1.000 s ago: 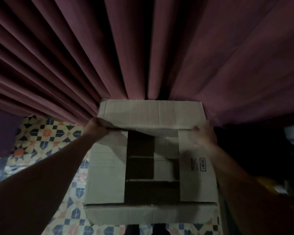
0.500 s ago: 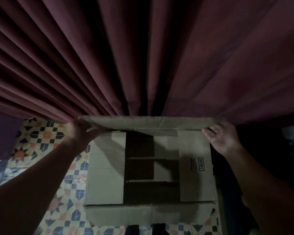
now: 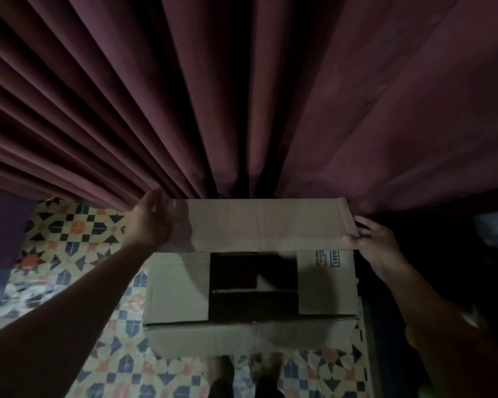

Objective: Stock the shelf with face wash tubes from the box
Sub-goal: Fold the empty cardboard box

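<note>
A cardboard box (image 3: 179, 285) stands on the floor below me, its two side flaps folded in flat. The far flap (image 3: 259, 225) tilts toward me over the opening. My left hand (image 3: 150, 222) grips the flap's left end. My right hand (image 3: 377, 242) pinches its right corner. The gap between the side flaps (image 3: 253, 285) is dark, and I cannot make out any face wash tubes inside. The near flap (image 3: 242, 340) hangs outward toward me. No shelf is in view.
A pleated maroon curtain (image 3: 242, 96) hangs right behind the box. The floor has patterned tiles (image 3: 78, 234). My feet (image 3: 242, 377) are just in front of the box. A dark purple object (image 3: 3, 225) sits at far left; the right side is in deep shadow.
The far flap has swung from lying back against the curtain, through upright, to leaning over the opening toward me. Both hands came along with its ends.
</note>
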